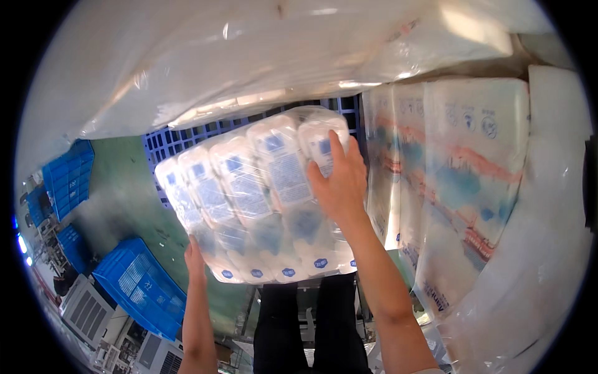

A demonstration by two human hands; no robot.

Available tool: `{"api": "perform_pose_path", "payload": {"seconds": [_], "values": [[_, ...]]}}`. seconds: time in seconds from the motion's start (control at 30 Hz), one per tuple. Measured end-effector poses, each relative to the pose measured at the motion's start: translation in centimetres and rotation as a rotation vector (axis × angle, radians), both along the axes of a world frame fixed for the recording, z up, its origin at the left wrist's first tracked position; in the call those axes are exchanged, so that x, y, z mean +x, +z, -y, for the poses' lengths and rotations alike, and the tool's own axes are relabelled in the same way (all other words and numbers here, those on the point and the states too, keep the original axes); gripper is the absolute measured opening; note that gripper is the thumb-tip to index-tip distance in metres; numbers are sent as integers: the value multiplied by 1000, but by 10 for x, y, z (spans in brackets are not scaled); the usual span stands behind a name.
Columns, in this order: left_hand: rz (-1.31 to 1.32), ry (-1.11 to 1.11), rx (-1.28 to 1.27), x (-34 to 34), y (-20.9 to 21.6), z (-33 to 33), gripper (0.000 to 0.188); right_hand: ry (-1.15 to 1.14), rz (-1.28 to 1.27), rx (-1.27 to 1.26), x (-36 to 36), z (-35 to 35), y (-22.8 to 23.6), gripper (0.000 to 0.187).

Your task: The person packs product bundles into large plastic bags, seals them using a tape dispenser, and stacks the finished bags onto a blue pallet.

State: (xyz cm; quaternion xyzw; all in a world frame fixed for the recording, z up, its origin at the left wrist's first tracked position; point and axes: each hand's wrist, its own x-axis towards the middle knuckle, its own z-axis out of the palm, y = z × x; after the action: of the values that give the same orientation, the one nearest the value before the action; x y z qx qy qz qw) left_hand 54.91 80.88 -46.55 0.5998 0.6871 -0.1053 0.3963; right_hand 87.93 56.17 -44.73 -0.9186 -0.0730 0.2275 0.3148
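Observation:
Between my two hands hangs a tilted bundle of tissue packs (249, 187), several white packs with blue print bound side by side in clear film. My left hand (195, 255) holds its lower left edge; the thumb shows against the film and the other fingers are hidden. Over the upper right corner lies my right hand (341, 177), gripping with its fingers spread across the film. Behind the bundle, a dark blue plastic pallet (163, 142) is partly covered.
Large film-wrapped white stacks (218, 62) run along the far side. At the right stand tall printed packs (467, 174) under clear film. Blue crates (140, 287) and a second group of blue crates (68, 177) are on the green floor (121, 193) at the left.

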Motion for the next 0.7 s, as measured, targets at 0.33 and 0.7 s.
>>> {"api": "perform_pose_path", "payload": {"seconds": [0.33,0.7], "values": [[76,-582,49,104,-16,-24,50,212,244,-249,-74,84,-32,66],[427,-335,-195,-22,60,153,57,1000,-80,-344,-89,115,-42,50]]}}
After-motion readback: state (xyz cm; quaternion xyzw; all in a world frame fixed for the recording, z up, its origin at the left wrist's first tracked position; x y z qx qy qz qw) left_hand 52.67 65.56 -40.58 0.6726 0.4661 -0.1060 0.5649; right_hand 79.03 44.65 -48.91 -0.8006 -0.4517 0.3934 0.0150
